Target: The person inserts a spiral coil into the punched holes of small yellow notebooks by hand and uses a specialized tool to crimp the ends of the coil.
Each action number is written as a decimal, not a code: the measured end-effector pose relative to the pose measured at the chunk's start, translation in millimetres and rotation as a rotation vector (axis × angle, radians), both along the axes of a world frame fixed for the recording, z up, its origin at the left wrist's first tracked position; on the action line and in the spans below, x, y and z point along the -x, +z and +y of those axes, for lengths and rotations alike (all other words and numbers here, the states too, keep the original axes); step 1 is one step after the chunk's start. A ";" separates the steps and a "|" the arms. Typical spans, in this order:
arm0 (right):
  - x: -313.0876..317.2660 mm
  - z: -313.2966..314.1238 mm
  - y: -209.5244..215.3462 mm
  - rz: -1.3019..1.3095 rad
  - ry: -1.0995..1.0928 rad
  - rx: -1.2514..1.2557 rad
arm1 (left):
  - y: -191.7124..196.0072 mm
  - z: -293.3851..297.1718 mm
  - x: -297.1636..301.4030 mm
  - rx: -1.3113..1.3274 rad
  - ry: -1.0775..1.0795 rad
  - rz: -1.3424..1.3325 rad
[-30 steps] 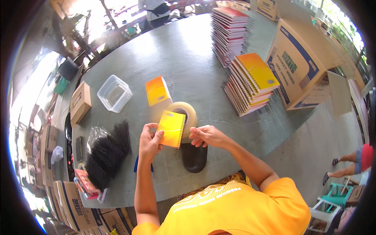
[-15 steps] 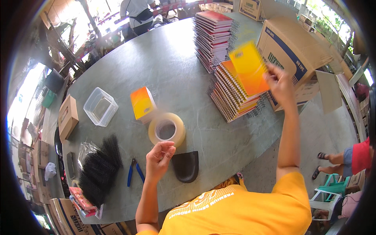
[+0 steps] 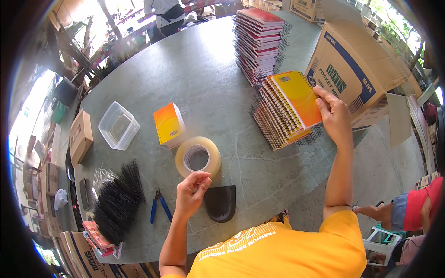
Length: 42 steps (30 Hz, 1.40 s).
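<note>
At the right edge of a yellow-and-orange spiral notebook (image 3: pixel 296 97), my right hand (image 3: pixel 334 113) has its fingers closed on the cover's side. That notebook lies on top of a leaning stack of spiral notebooks (image 3: pixel 276 118), their coils facing left and front. My left hand (image 3: pixel 192 192) is pinched just in front of a wide roll of clear tape (image 3: pixel 212 157); whatever its fingertips hold, if anything, is too small to make out. A short stack of small yellow-and-orange notepads (image 3: pixel 169 123) stands behind the tape. A dark rounded pad (image 3: pixel 220 204) lies beside my left hand.
Red-covered notebooks (image 3: pixel 259 44) are piled high behind; an open carton (image 3: pixel 345 69) stands at right. On the left are a clear plastic tub (image 3: pixel 119 127), a small brown box (image 3: pixel 81 137), black binding coils (image 3: pixel 118 201) and blue-handled pliers (image 3: pixel 160 207). Other people are beyond the table.
My right hand has lowered the yellow-and-orange notebook, which was tilted in the air, flat onto the stack. My left hand has stayed pinched near the tape, shifting only slightly.
</note>
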State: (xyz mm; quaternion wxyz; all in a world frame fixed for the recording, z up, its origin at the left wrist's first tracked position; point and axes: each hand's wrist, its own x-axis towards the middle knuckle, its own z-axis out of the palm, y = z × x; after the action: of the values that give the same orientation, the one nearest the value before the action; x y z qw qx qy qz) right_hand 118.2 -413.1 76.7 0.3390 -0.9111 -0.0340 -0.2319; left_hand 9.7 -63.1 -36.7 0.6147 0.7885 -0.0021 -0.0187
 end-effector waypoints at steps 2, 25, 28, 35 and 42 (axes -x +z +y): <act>-2.9 1.6 -1.0 -0.003 0.005 0.038 | 5.5 -1.1 -3.0 -0.090 0.012 -0.016; 18.0 198.6 -107.1 -0.092 0.822 0.140 | 20.7 2.6 -43.9 -1.277 -0.168 -0.583; 8.2 204.5 -114.8 0.035 0.833 0.127 | 18.6 20.2 -38.3 -0.857 -0.018 -0.587; -4.8 193.8 -108.7 0.548 0.963 -0.902 | 18.5 46.7 -41.5 0.169 0.252 -0.245; -10.7 184.5 -122.4 0.456 0.923 -0.714 | -4.4 43.3 -48.1 0.253 0.122 -0.080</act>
State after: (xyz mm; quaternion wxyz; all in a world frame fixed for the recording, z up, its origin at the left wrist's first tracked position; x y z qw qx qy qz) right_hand 128.9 -228.5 -45.7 0.6866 -0.6596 -0.2712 0.1414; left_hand 57.8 -19.8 -41.1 0.7087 0.7034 0.0192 0.0505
